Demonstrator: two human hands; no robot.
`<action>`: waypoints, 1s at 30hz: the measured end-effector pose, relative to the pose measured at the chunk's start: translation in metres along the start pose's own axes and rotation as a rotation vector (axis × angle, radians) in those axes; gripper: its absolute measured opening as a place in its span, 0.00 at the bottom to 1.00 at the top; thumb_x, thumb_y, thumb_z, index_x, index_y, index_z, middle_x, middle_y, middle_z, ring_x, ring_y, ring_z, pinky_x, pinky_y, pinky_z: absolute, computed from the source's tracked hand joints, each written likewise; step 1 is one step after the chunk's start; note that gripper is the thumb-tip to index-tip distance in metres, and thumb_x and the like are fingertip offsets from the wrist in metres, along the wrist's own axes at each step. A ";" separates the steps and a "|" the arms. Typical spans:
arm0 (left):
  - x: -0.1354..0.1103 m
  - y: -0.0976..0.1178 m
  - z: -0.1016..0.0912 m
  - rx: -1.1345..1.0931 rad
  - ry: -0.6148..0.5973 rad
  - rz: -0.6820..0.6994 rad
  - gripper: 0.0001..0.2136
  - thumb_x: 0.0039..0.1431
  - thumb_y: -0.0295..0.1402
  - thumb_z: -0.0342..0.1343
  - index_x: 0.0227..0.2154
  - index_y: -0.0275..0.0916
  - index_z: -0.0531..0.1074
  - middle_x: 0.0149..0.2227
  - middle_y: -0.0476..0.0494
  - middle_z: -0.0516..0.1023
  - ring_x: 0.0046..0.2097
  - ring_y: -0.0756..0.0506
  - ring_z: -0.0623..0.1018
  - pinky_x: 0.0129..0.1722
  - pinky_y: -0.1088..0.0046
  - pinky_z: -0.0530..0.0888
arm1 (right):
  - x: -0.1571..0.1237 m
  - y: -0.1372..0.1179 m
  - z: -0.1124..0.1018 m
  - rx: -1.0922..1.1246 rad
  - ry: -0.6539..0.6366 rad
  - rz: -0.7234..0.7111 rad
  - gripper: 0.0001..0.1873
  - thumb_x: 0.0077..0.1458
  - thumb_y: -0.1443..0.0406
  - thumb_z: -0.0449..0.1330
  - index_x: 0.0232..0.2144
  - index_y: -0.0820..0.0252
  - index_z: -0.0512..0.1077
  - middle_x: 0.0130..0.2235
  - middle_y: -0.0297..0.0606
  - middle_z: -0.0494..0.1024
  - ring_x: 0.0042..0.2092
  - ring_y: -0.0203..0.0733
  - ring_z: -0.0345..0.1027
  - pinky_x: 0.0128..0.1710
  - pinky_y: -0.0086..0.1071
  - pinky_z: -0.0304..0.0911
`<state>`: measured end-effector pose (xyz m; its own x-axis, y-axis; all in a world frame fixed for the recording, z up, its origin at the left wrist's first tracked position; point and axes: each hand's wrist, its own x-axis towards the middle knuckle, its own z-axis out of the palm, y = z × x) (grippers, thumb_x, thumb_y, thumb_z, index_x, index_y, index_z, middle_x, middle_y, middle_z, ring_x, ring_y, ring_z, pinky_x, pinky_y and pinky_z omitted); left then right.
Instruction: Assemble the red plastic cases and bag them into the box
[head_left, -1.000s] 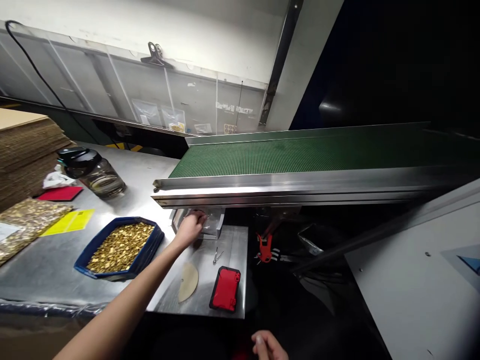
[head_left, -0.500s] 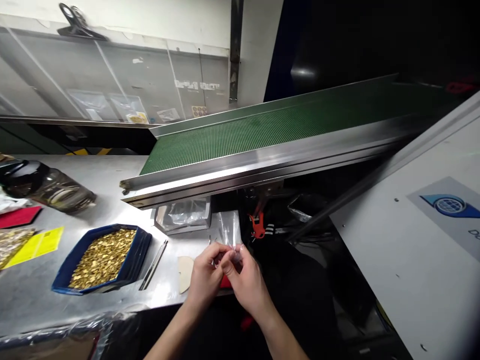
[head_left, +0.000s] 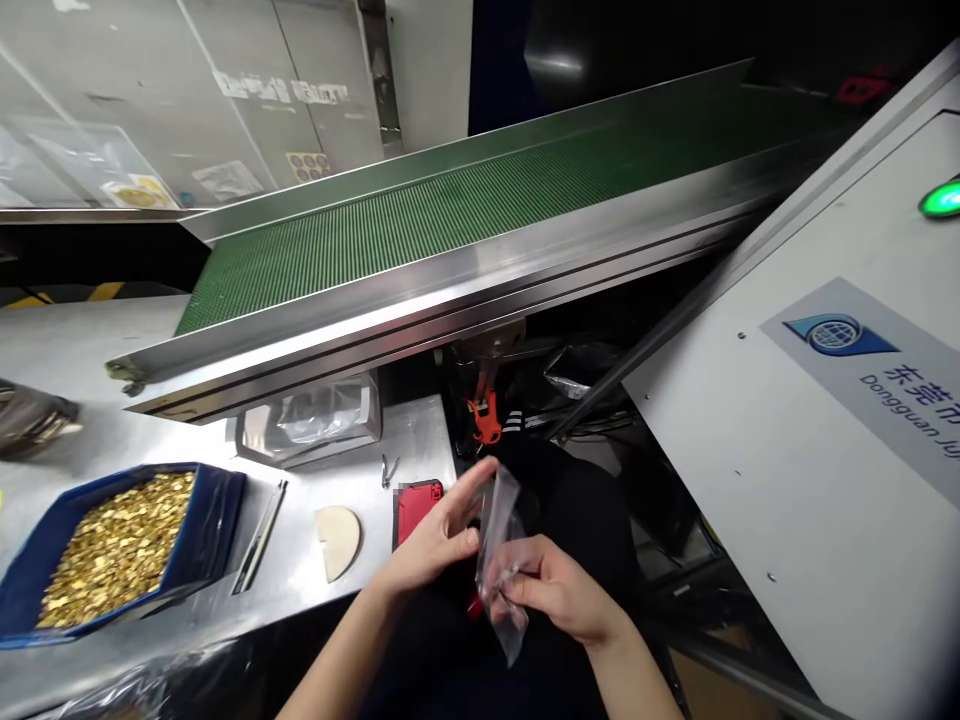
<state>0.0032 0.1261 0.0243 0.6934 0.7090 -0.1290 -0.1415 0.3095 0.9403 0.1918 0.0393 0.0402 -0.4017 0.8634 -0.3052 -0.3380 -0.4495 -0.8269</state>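
Observation:
A small clear plastic bag point(head_left: 498, 540) hangs upright between my two hands, just off the front edge of the steel table point(head_left: 67, 340). My right hand point(head_left: 559, 590) pinches the bag's lower part with closed fingers. My left hand point(head_left: 439, 530) has its fingers stretched out, and its fingertips touch the bag's left side near the top. Right behind my left hand lies a red and black device point(head_left: 414, 505) on the table.
A blue tray of gold-coloured small parts point(head_left: 112, 545) sits at the left. A clear box of bags point(head_left: 311, 418) stands under the green conveyor belt point(head_left: 420, 215). A beige half-disc point(head_left: 337, 535), tweezers point(head_left: 388, 470) and a thin metal bar point(head_left: 259, 535) lie nearby. A white machine panel point(head_left: 810, 450) fills the right.
My left hand took a clear bag from the box under the conveyor and brought it to my right hand. Both hands have moved right, off the table edge. The view has swung right.

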 end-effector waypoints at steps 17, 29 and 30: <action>-0.026 -0.003 0.045 0.385 0.237 -0.043 0.11 0.62 0.41 0.64 0.37 0.42 0.70 0.35 0.49 0.73 0.36 0.46 0.72 0.36 0.71 0.69 | 0.010 0.013 -0.005 0.012 0.446 -0.066 0.21 0.54 0.49 0.71 0.33 0.62 0.75 0.29 0.35 0.77 0.31 0.39 0.71 0.34 0.31 0.65; -0.023 -0.019 0.044 0.125 0.302 -0.157 0.15 0.61 0.42 0.65 0.45 0.39 0.74 0.30 0.50 0.73 0.33 0.48 0.74 0.33 0.73 0.71 | -0.001 0.014 0.000 -0.098 0.409 -0.101 0.18 0.60 0.52 0.67 0.43 0.59 0.79 0.37 0.38 0.82 0.39 0.42 0.75 0.41 0.32 0.67; -0.024 -0.019 0.044 0.144 0.338 -0.157 0.15 0.60 0.42 0.65 0.44 0.39 0.74 0.28 0.52 0.71 0.31 0.48 0.72 0.31 0.74 0.69 | -0.002 0.014 0.000 -0.104 0.413 -0.105 0.18 0.61 0.51 0.66 0.44 0.59 0.78 0.38 0.38 0.82 0.38 0.41 0.74 0.39 0.31 0.67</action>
<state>0.0205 0.0758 0.0234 0.4240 0.8359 -0.3486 0.0647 0.3560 0.9323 0.1874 0.0314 0.0292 0.0115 0.9319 -0.3626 -0.2630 -0.3470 -0.9002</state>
